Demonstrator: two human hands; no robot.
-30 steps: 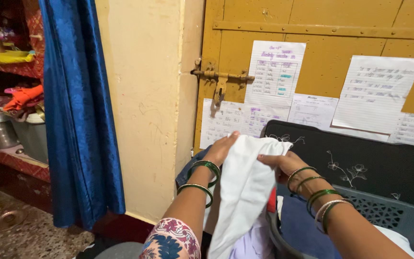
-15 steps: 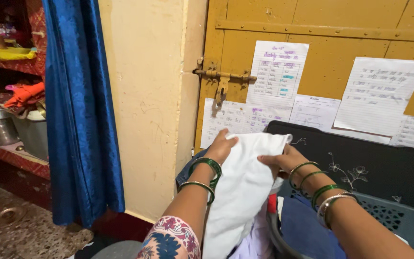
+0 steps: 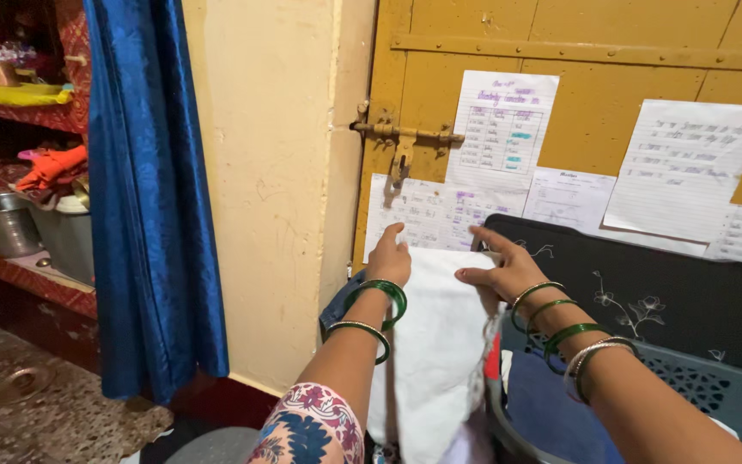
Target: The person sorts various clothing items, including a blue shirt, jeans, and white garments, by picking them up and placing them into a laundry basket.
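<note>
A white cloth [image 3: 435,344] hangs draped over a pile beside a grey plastic laundry basket [image 3: 697,378]. My left hand [image 3: 388,256] rests on the cloth's top left edge with its fingers stretched upward. My right hand [image 3: 500,268] lies on the top right edge, fingers spread and thumb flat on the fabric. Neither hand appears to pinch the cloth. Green and silver bangles circle both wrists. A bit of blue denim [image 3: 341,305] peeks out under the cloth by my left wrist. A dark blue garment [image 3: 543,404] lies in the basket.
A black floral-patterned panel [image 3: 663,292] leans against a yellow door with a metal latch [image 3: 401,137] and several taped paper sheets [image 3: 504,120]. A blue curtain [image 3: 152,198] hangs at left beside shelves holding steel pots [image 3: 2,223] and an orange cloth [image 3: 49,167].
The white cloth, held up between both hands earlier, has been lowered and laid flat over the pile. Both hands moved forward and their fingers spread out on its top edge.
</note>
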